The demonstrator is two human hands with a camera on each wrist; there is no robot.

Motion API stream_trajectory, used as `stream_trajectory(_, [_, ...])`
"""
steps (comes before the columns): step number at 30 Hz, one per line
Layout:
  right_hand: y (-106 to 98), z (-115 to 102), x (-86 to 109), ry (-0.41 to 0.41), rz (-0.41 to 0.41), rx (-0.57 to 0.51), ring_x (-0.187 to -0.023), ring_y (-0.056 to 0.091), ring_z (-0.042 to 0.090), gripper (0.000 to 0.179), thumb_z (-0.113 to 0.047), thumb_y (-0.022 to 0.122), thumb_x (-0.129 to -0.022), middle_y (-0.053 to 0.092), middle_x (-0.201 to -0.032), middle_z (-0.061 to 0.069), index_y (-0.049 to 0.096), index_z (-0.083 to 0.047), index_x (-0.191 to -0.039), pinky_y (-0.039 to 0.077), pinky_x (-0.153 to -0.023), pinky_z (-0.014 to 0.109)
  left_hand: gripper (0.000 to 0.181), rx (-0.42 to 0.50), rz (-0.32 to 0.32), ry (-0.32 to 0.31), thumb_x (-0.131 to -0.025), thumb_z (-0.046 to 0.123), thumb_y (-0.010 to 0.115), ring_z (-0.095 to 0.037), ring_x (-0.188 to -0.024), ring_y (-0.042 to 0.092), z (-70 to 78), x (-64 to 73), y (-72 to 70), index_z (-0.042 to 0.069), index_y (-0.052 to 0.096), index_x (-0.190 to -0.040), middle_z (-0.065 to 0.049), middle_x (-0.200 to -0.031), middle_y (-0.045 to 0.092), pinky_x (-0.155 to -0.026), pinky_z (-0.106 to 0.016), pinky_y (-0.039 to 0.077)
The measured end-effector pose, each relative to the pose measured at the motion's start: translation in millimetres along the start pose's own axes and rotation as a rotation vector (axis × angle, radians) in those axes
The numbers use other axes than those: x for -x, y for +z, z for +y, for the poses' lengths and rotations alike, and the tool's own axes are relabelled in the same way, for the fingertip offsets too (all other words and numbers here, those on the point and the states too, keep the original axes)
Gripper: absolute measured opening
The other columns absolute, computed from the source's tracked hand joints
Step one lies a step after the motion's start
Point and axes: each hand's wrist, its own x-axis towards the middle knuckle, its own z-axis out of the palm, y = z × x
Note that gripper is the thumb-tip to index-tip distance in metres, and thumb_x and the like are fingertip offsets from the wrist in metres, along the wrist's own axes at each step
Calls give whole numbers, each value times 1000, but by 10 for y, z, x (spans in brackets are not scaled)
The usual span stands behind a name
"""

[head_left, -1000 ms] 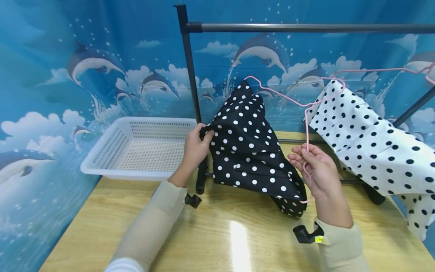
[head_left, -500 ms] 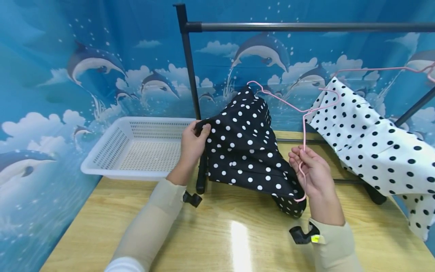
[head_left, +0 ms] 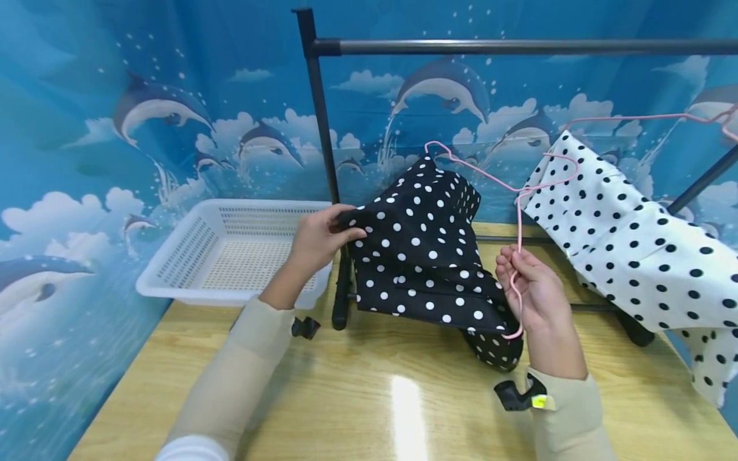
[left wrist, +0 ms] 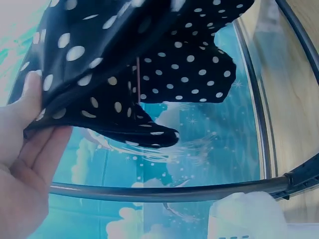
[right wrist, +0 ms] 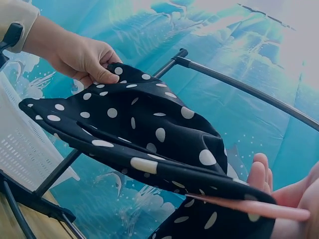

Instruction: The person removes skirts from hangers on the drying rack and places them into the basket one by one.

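Between my two hands hangs a black cloth garment (head_left: 423, 256) with white dots, draped over a pink clothes hanger (head_left: 520, 221). My left hand (head_left: 318, 242) pinches the garment's left edge between thumb and fingers; the left wrist view shows the thumb (left wrist: 31, 97) on top of the fabric. In the head view my right hand (head_left: 535, 285) holds the hanger by one arm. One end of the hanger pokes into the garment's top corner and the other lies at its lower right. The hook points right. In the right wrist view the hanger end (right wrist: 259, 206) runs along the fabric edge.
Behind stands a dark metal rack with a top bar (head_left: 519, 47) and left post (head_left: 323, 115). A white dotted cloth (head_left: 640, 256) hangs from another pink hanger (head_left: 628, 119) at right. A white plastic basket (head_left: 158, 259) sits left on the wooden table (head_left: 346, 397).
My left hand has moved left, pulling the garment's edge with it. The hanger's far end and the garment's top corner have shifted slightly right and down. My right hand keeps its hold.
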Motion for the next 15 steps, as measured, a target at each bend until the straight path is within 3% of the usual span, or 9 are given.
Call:
stream_trajectory(5, [-11,0,-13,21,-19,-7,-81,67,23,17,3,42,-101,66,-91,17,58,7,-98,57,-73,26,36,-2,-60,-50,-82,20,77,-23,-81,71,2,-3,-26,1,69,-111,-16,-99,72,-70,-32,58])
stream_trajectory(15, [-36,3,-52,20,-73,8,-82,69,23,27,4,39,-101,68,-97,18,65,8,-109,57,-74,25,25,34,-18,-19,-86,18,74,-22,-74,69,-62,9,2,2,69,-104,-14,-90,70,-64,-33,57])
